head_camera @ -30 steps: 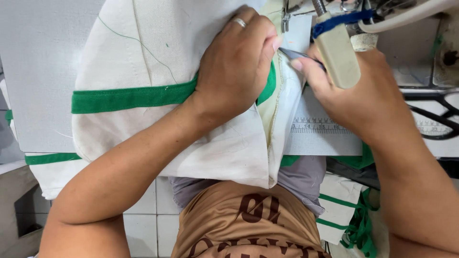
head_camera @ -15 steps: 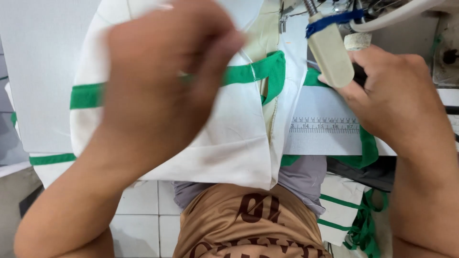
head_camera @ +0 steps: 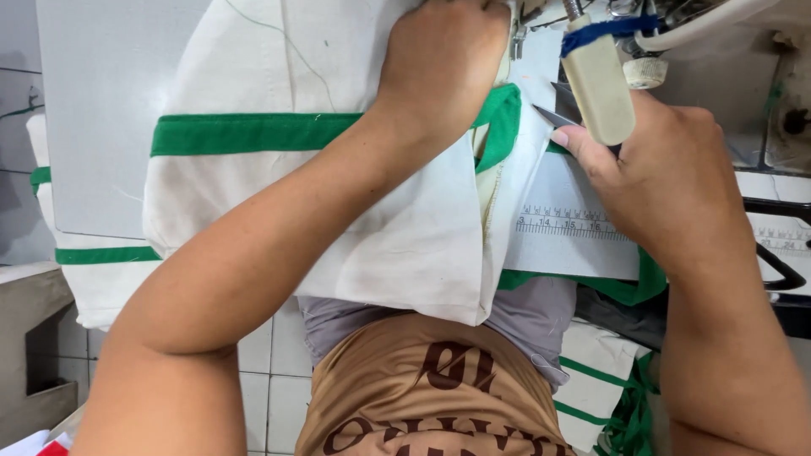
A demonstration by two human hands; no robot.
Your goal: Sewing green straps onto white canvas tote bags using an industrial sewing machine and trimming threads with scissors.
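- While the left hand lies knuckles up with fingers curled down on the white cloth, it presses that cloth flat on the sewing table; whether it pinches a fold cannot be told.
- Its forearm slants from the lower left across the cloth's green band.
- Beside the cream machine part, the right hand is closed around small metal snips, thumb forward, their tip pointing at the cloth's right edge.
- Under that hand lies a printed ruler strip.
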